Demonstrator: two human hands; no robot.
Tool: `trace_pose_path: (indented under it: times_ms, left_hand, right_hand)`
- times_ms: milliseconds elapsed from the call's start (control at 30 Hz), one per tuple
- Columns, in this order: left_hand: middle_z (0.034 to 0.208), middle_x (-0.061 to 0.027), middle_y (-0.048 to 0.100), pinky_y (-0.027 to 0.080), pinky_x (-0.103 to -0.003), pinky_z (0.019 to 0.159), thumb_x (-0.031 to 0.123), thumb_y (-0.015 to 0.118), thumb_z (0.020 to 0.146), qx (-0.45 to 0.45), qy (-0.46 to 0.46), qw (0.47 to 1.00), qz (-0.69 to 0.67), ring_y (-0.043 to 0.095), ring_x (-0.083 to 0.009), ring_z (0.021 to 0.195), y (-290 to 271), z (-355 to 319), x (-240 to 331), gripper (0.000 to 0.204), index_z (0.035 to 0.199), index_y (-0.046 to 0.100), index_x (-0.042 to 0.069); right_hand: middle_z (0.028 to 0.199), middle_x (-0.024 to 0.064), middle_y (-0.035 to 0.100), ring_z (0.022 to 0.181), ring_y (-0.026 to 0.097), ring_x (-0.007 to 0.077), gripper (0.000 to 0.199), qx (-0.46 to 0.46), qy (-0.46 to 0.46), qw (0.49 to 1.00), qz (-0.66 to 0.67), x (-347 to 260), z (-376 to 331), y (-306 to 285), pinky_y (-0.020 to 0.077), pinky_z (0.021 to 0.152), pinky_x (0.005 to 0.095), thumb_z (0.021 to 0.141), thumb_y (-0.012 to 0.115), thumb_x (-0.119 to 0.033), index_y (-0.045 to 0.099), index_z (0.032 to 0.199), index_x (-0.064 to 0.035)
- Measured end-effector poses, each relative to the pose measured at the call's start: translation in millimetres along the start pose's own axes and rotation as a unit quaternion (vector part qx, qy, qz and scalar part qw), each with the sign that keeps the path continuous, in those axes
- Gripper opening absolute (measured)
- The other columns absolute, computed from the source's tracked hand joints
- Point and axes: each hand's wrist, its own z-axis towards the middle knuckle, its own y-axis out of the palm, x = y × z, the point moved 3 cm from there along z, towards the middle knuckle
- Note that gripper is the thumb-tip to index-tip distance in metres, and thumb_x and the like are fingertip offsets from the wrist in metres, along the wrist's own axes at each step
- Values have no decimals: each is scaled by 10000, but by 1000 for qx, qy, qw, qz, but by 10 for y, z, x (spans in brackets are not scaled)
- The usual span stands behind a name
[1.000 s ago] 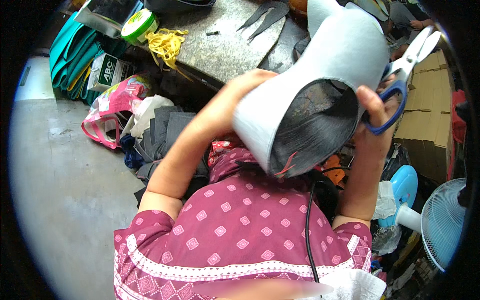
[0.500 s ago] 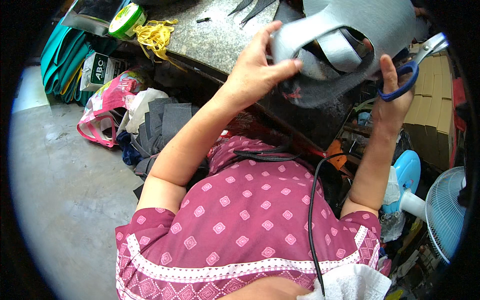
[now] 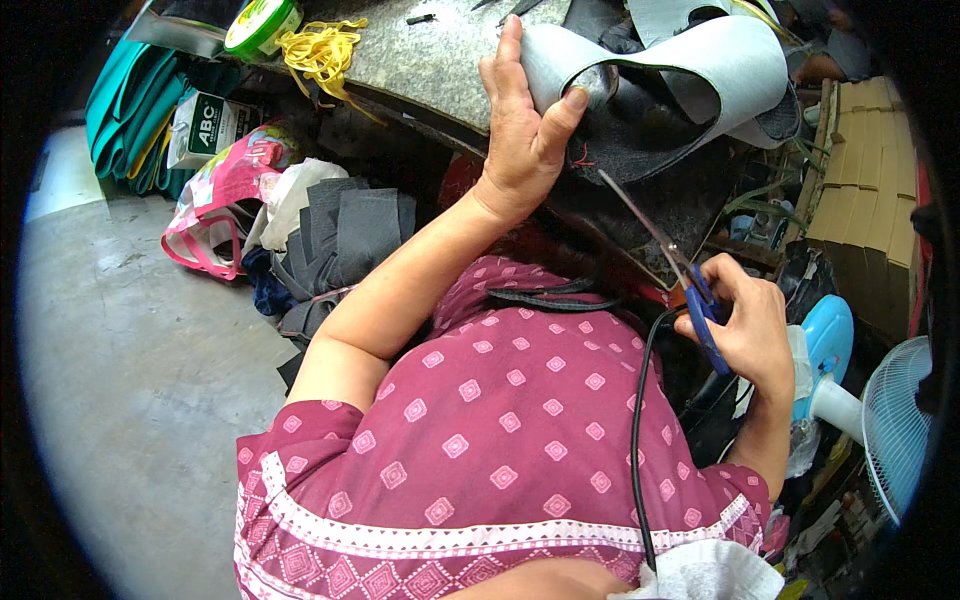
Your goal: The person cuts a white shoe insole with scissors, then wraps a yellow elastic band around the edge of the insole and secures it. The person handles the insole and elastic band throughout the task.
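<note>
Left hand (image 3: 520, 140) grips grey shoe upper (image 3: 690, 75); right hand (image 3: 745, 330) holds scissors (image 3: 665, 260).

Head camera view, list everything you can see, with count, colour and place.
grey material piece: one, grey with dark lining, on the bench, upper right
scissors: one, blue handles, right of centre
workbench: one, grey top, upper centre
yellow cord bundle: one, yellow, bench upper left
tape roll: one, green and white, top left
pink bag: one, pink, floor at left
dark fabric stack: one, dark grey, under the bench
cardboard boxes: several, tan, right
fan: one, blue and white, lower right
left hand: pressing the grey piece
right hand: holding the scissors
</note>
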Motion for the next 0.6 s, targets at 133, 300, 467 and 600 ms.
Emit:
trace_pose_path:
  times_ms: [133,300,467,600]
  left_hand:
    - [1176,-195,346,291,-384,1033,453,608,897,39,39,998,23,380,-287,1079,33,-10,44,918,1485,157,-87]
    - [1163,-183,343,301,-385,1008,455,611,895,44,56,997,19,373,-277,1055,55,-32,69,929,1487,143,-87]
    - [1174,-189,340,294,-382,1018,463,599,907,45,35,998,-7,366,-280,1066,43,-25,87,924,1487,139,-90]
    - [1347,-215,319,234,-382,1104,378,579,922,52,-53,988,-137,340,-298,1240,-5,7,171,860,1490,140,-94]
  right_hand:
    - [585,78,585,520,559,153,372,-17,-8,998,55,-45,32,106,410,539,283,633,805,-187,590,892,-28]
    - [608,24,584,537,553,85,328,-27,-4,989,147,-26,48,227,405,523,238,703,797,-148,565,888,-8]
    - [633,-10,548,510,544,63,353,-88,85,934,336,104,41,338,409,472,190,759,807,-199,544,913,-20]
    - [651,-10,537,487,538,65,418,13,41,885,463,203,20,254,417,435,188,800,794,-308,524,956,-30]
